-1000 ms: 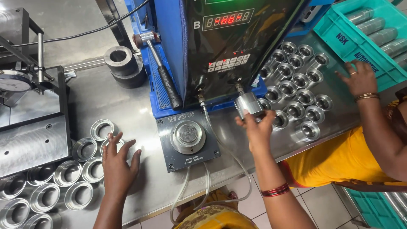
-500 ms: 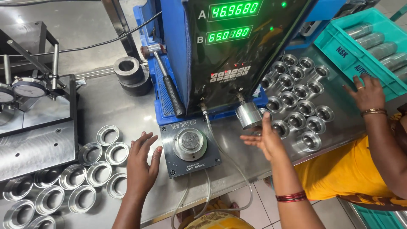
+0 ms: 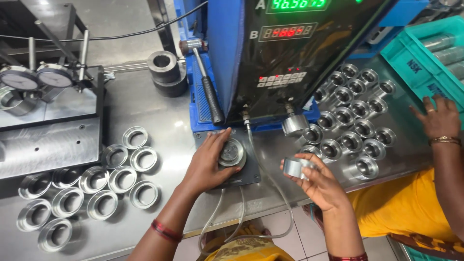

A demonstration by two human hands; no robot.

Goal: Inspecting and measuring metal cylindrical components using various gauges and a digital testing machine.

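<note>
My left hand (image 3: pixel 209 160) rests on the round metal gauge head (image 3: pixel 232 152) set in a dark square base plate (image 3: pixel 247 176) at the table's front, fingers curled around a ring seated on it. To the right of that plate my right hand (image 3: pixel 316 180) holds a short shiny metal ring (image 3: pixel 294 166) just above the table. Thin hoses (image 3: pixel 263 169) run from the black and blue measuring unit (image 3: pixel 285 53) down past the plate.
Several metal rings (image 3: pixel 92 186) lie at the front left; more rings (image 3: pixel 355 121) stand in rows at the right. Another person's hand (image 3: pixel 437 118) rests by a teal crate (image 3: pixel 425 60). Dial gauges (image 3: pixel 36 77), a hammer (image 3: pixel 208 79) and a dark cylinder (image 3: pixel 166 72) sit behind.
My left hand moved from the table's left rings onto the gauge head. My right hand came down from the hanging probe and now holds a ring. The view shifted.
</note>
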